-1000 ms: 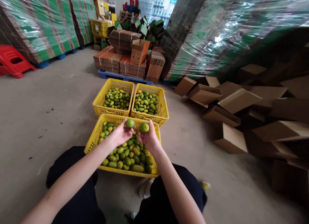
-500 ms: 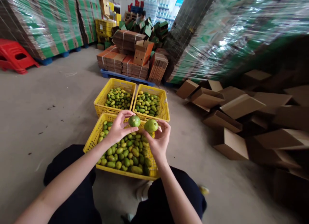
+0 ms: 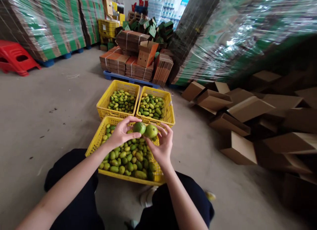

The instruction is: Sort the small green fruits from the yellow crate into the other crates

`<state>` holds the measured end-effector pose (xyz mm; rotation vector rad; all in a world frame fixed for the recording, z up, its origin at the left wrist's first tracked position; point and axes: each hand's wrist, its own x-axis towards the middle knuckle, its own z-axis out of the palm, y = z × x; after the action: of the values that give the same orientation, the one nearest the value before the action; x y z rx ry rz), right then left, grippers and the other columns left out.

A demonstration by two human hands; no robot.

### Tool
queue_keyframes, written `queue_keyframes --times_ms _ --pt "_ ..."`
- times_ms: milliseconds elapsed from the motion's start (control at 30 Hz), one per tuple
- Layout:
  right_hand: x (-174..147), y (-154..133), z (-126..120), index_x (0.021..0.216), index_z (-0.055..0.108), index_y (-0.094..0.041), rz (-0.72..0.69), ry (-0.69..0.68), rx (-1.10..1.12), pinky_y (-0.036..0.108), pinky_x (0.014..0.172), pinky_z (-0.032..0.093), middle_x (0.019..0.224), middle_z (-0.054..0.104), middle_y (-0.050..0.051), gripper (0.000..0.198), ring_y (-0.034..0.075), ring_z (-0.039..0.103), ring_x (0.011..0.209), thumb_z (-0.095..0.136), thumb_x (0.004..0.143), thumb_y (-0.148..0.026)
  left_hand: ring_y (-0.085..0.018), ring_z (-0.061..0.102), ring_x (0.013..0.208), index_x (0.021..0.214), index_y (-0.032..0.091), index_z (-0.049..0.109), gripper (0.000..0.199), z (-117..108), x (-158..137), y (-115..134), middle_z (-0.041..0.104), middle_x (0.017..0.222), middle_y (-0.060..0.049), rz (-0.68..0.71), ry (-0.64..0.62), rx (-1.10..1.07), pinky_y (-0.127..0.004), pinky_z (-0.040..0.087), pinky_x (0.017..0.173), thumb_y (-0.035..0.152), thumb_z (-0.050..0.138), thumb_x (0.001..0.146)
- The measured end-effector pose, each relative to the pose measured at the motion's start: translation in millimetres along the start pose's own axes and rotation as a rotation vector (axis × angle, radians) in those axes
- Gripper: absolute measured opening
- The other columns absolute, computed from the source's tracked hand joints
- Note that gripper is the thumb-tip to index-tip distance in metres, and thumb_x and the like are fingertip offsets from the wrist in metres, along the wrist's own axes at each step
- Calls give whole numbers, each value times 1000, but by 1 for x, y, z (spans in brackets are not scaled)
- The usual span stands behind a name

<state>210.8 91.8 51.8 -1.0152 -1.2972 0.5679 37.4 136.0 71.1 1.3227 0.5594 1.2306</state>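
Between thumb and fingers, my left hand grips a round dark green fruit. A lighter green fruit is pinched in my right hand. The two fruits are side by side and look as if they touch. Both hands are above the near yellow crate, which holds many oval green and yellowish fruits. Their exact kind I cannot tell. Behind it stand a left rear yellow crate and a right rear yellow crate, holding similar fruits.
Open cardboard boxes lie piled on the right. Flattened cartons rest on a blue pallet beyond the crates. A red stool stands far left. Wrapped green stacks rise behind. A dark pillar leans across the view.
My right hand has brought its fruit left, and the gap between the two fruits has closed. The right fruit is turned differently. My left hand has shifted slightly.
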Motion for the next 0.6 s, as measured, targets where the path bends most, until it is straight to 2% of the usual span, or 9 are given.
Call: queue_keyframes --times_ms 67,133,200,233,300,367,467,533,600 --pt "2 -3 3 112 47 -28 229 -55 219 39 83 57 100 71 2 63 22 69 93 82 60 -17 -20 64 97 102 18 67 37 -1 4 3 68 100 -7 -177 84 -198 -28 51 84 22 81 68" --pt "5 -6 5 102 52 -26 444 -88 383 36 81 57 93 72 1 57 21 69 87 84 56 -19 -20 67 89 99 17 65 24 -1 8 4 70 94 -7 -381 187 -398 -28 53 76 23 72 76" --pt "9 -7 5 96 57 -23 579 -86 493 33 77 56 91 73 2 47 21 69 84 81 56 -22 -20 69 81 93 14 63 14 0 12 5 71 89 -9 -557 269 -545 -29 54 67 24 59 84" --pt "10 -7 5 94 59 -22 621 -83 539 32 73 55 90 73 2 42 20 68 82 78 58 -24 -20 69 77 90 13 62 15 0 14 5 70 86 -9 -614 298 -596 -29 54 63 26 55 87" --pt "12 -6 6 93 61 -20 691 -86 620 30 64 54 87 72 3 33 19 66 76 72 63 -31 -18 67 68 86 13 61 22 2 16 4 69 80 -8 -664 341 -666 -25 51 52 31 52 90" --pt "12 -4 10 88 62 -20 756 -83 678 27 51 50 81 70 1 29 15 61 63 70 66 -38 -14 64 59 81 14 59 20 3 16 2 67 74 -5 -654 382 -697 -18 43 42 32 57 88" --pt "11 2 16 73 57 -20 813 -45 736 21 35 35 64 62 -4 29 7 42 42 74 66 -43 -7 53 43 75 15 56 18 4 14 0 63 65 0 -641 385 -698 -15 32 34 28 63 85" --pt "10 6 19 68 55 -20 866 -15 763 20 32 30 58 59 -4 30 6 38 39 75 67 -43 -7 51 41 73 14 57 22 4 13 -1 61 62 1 -657 337 -705 -16 35 35 32 62 86" --pt "11 8 19 70 57 -20 930 25 784 20 34 34 60 62 -1 28 10 48 44 72 70 -44 -9 55 46 75 12 60 28 5 13 -2 61 63 -1 -650 320 -712 -18 43 41 38 60 87"
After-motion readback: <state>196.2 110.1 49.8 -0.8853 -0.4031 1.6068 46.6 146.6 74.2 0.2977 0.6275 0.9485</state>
